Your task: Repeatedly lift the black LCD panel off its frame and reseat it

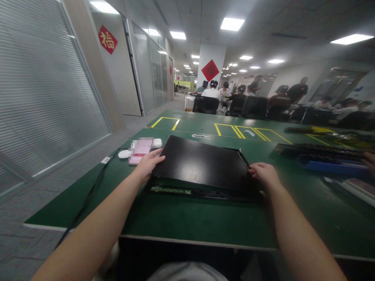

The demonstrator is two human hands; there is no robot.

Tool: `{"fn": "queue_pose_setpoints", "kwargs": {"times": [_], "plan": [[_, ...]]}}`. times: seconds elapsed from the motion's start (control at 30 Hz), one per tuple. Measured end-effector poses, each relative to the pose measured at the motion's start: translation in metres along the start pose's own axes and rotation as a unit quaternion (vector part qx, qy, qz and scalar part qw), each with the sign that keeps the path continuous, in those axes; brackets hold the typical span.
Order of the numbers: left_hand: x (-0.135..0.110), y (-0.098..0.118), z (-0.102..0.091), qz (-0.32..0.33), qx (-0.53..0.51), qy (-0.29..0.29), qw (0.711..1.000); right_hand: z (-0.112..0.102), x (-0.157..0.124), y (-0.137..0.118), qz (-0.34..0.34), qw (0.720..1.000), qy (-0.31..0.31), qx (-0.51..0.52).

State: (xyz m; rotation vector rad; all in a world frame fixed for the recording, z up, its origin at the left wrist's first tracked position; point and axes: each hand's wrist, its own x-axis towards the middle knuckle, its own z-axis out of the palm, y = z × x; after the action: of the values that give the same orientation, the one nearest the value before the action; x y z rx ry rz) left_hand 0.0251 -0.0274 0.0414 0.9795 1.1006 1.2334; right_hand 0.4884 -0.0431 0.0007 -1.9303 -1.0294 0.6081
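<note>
Bare forearms point(98, 220), bare hands point(146, 166); greyish clothing point(187, 272)

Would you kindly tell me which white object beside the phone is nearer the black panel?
The rightmost white object, between the phone and black panel; the other white object lies left of the phone.

1. The panel point(202, 162) covers most of the frame point(225, 194) beneath.
2. At the panel's right edge, the right hand's point(265, 175) curled fingers are partly hidden.
3. Left of the panel, pixelation masks part of the phone point(144, 147).
4. Right of the panel, a co-worker's hand point(370, 159) is blurred and cut off.
5. Beyond the panel, people point(211, 93) blur.
</note>
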Motion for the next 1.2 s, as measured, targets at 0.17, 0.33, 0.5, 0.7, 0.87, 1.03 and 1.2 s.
{"fn": "queue_pose_setpoints", "kwargs": {"times": [0.17,0.33,0.5,0.7,0.87,1.03,1.2], "plan": [[0.000,0.001,0.001,-0.001,-0.008,0.026,1.000,0.000,0.001,0.001,-0.002,1.000,0.006,-0.005],[0.002,-0.003,0.000,-0.004,-0.005,0.010,1.000,-0.001,0.005,0.006,-0.007,1.000,0.009,-0.011],[0.003,-0.006,0.000,-0.018,0.001,-0.005,1.000,-0.002,0.009,0.011,-0.023,0.999,0.012,-0.037],[0.006,-0.010,-0.002,-0.014,0.008,0.002,1.000,-0.003,0.008,0.010,-0.026,0.998,0.013,-0.052],[0.007,-0.011,-0.004,-0.007,0.003,-0.002,1.000,-0.003,0.008,0.009,-0.019,0.999,0.009,-0.043],[0.009,-0.011,-0.009,0.036,0.049,0.010,0.998,-0.002,0.008,0.008,-0.009,0.999,0.011,-0.032],[0.012,-0.013,-0.014,0.089,0.211,0.065,0.971,-0.002,0.005,0.005,-0.002,1.000,0.013,-0.020]]}}
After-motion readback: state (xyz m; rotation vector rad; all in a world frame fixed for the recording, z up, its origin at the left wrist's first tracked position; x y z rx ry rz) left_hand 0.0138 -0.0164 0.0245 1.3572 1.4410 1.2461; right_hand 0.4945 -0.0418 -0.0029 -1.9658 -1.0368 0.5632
